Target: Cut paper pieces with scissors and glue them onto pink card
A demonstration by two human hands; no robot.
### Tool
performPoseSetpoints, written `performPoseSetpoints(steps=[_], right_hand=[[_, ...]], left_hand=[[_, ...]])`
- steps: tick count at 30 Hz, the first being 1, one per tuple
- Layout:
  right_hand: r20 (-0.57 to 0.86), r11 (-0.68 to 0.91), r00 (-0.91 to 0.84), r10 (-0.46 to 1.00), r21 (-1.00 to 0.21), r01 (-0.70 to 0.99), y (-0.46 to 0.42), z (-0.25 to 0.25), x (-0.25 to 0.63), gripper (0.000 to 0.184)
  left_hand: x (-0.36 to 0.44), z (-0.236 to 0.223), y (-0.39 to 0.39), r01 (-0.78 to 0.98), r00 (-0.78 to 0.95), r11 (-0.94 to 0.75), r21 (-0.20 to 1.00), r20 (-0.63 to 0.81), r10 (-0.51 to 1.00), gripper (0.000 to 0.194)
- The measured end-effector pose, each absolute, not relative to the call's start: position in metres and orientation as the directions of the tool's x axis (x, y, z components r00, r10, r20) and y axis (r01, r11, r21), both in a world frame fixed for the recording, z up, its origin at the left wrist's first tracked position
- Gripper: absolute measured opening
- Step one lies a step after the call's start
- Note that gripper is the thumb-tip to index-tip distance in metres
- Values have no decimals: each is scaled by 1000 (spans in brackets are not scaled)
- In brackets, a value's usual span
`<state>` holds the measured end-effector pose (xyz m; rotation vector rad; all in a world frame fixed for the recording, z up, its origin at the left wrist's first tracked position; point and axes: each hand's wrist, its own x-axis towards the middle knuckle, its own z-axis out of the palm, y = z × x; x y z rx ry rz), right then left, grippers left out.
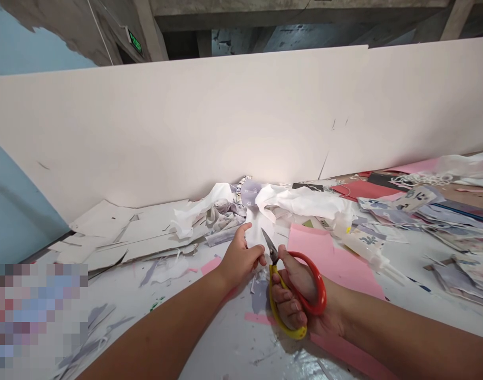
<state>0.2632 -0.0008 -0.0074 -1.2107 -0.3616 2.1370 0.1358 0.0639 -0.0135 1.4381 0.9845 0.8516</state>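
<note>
Two forearms [168, 322], right hand [299, 287] around one pair of scissors [273, 257], left hand [241, 254] nearby.

Blurred patch [38, 316] over lower-left corner

Your bare forearms reach in from the two lower corners and angle toward each other, bringing your hands near one another but apart, ahead of you. Your left hand [241, 257] has its index finger extended forward and its thumb reaching across to the right, the other fingers curled beneath. Your right hand [295, 295] sits slightly closer to you, turned partly palm up, thumb raised and pointing forward, its fingers bent inward in a grip. Both your wrists are bare.
</note>
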Motion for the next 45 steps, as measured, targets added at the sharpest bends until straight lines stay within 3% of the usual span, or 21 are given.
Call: performPoseSetpoints(steps=[8, 19, 45], right_hand=[[-639, -744, -392, 662, -499, -444, 0, -14, 266, 53], [-642, -777, -437, 630, -515, -363, -1, 5, 275, 66], [-618, -723, -378, 689, -553, -413, 8, -4, 270, 54]], left_hand=[[135, -18, 67, 111, 398, -13, 994, -33, 917, 73], [133, -19, 67, 125, 429, -9, 992, -46, 902, 84], [134, -19, 65, 112, 437, 1, 994, -50, 898, 85]])
